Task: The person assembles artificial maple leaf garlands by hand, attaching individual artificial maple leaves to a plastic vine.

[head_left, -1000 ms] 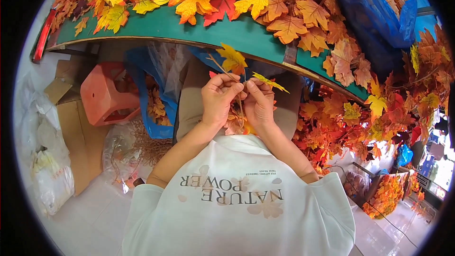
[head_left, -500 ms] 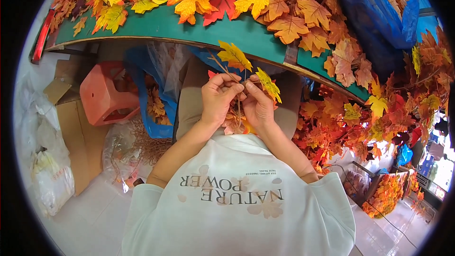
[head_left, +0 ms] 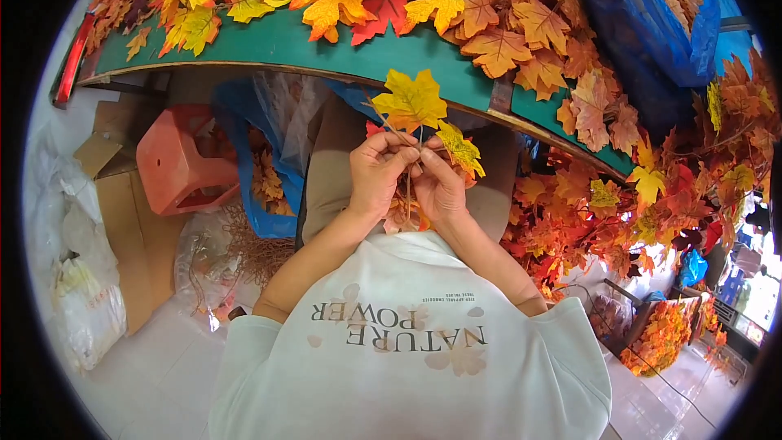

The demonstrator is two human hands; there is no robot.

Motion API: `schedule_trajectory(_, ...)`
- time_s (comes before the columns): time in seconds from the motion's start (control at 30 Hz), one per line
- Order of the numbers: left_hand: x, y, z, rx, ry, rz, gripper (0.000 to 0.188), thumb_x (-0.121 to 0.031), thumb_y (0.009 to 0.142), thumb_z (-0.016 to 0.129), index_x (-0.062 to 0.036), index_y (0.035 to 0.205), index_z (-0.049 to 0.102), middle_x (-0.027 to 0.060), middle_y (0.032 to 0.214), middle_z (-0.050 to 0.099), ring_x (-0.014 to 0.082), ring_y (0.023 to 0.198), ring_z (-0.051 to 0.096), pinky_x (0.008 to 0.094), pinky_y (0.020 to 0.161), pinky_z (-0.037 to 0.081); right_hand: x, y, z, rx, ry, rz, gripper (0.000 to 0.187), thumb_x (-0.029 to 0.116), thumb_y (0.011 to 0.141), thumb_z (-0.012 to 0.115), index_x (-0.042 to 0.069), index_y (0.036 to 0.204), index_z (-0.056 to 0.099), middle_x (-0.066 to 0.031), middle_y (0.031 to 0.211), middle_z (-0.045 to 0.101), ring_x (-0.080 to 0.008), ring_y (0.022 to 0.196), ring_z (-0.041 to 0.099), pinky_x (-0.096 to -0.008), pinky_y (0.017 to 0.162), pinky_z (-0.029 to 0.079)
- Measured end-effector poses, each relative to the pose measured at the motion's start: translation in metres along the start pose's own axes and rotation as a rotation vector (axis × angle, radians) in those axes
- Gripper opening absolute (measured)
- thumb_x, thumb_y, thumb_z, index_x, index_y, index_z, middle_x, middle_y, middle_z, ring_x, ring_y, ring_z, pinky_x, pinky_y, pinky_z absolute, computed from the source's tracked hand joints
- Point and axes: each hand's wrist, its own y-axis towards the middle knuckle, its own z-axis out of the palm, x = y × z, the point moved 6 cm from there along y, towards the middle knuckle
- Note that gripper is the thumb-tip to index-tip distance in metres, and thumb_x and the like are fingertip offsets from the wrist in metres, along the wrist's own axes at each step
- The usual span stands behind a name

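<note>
Both of my hands meet above my lap, just below the edge of the green table (head_left: 350,57). My left hand (head_left: 375,175) is closed in a pinch on a thin brown stem (head_left: 408,187) that hangs down between the hands. My right hand (head_left: 441,186) is closed, thumb and finger pinched at the foot of an upright yellow artificial maple leaf (head_left: 410,99). A second yellow leaf (head_left: 459,151) fans out beside the right fingers. Part of a red leaf shows behind the left hand. The fingertips hide where stem and leaf join.
Loose yellow, red and orange leaves (head_left: 334,6) cover the tabletop. Leaf garlands (head_left: 562,204) hang at the right, below a blue plastic bag (head_left: 652,24). A red-orange stool (head_left: 175,159), cardboard (head_left: 134,236) and clear bags (head_left: 85,310) stand to the left.
The upper yellow leaf has turned its broad face into view and stands more upright between my hands. Both hands remain almost in place, the right shifted slightly left.
</note>
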Motion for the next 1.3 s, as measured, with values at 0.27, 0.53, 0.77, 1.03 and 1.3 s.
schedule_trajectory(0.27,-0.001,0.004,0.006,0.051,-0.046,-0.059,0.016,0.006,0.081,0.061,0.0054,0.097,0.061,0.0071,0.078,0.063,0.0104,0.064,0.060,0.0221,0.061,0.050,0.003,0.001,-0.004,0.009,0.014,-0.053,0.014,0.000,0.084,0.059,0.007,0.095,0.055,-0.0042,0.085,0.057,-0.0149,0.075,0.053,-0.0269,0.071,0.044)
schedule_trajectory(0.53,0.002,0.003,-0.003,0.001,-0.003,-0.041,0.016,0.008,0.080,0.061,0.0056,0.096,0.061,0.0074,0.078,0.063,0.0116,0.065,0.061,0.0223,0.061,0.051,0.007,-0.001,0.000,0.054,-0.183,-0.156,0.014,-0.003,0.084,0.059,0.006,0.094,0.054,-0.0046,0.088,0.054,-0.0150,0.076,0.053,-0.0276,0.070,0.044)
schedule_trajectory(0.77,0.008,0.003,-0.010,-0.046,0.098,0.008,0.016,0.009,0.080,0.060,0.0043,0.095,0.062,0.0057,0.078,0.063,0.0094,0.065,0.060,0.0207,0.061,0.051,0.000,0.000,-0.011,-0.003,-0.172,-0.099,0.013,-0.003,0.084,0.058,0.006,0.094,0.055,-0.0048,0.089,0.055,-0.0163,0.077,0.054,-0.0287,0.072,0.045)
schedule_trajectory(1.03,0.003,0.002,-0.005,0.050,0.014,-0.044,0.017,0.008,0.082,0.059,0.0044,0.098,0.063,0.0057,0.079,0.063,0.0088,0.066,0.060,0.0199,0.061,0.050,-0.001,0.001,-0.015,-0.014,-0.131,-0.054,0.011,-0.001,0.084,0.058,0.005,0.093,0.056,-0.0056,0.084,0.059,-0.0162,0.075,0.056,-0.0275,0.069,0.046)
schedule_trajectory(1.3,0.007,0.001,0.000,0.051,0.030,-0.031,0.019,0.007,0.082,0.059,0.0041,0.101,0.064,0.0042,0.080,0.062,0.0075,0.066,0.058,0.0198,0.062,0.049,-0.001,0.002,-0.019,-0.004,-0.102,-0.059,0.010,0.000,0.085,0.058,0.006,0.093,0.056,-0.0043,0.086,0.057,-0.0159,0.076,0.056,-0.0283,0.070,0.046)
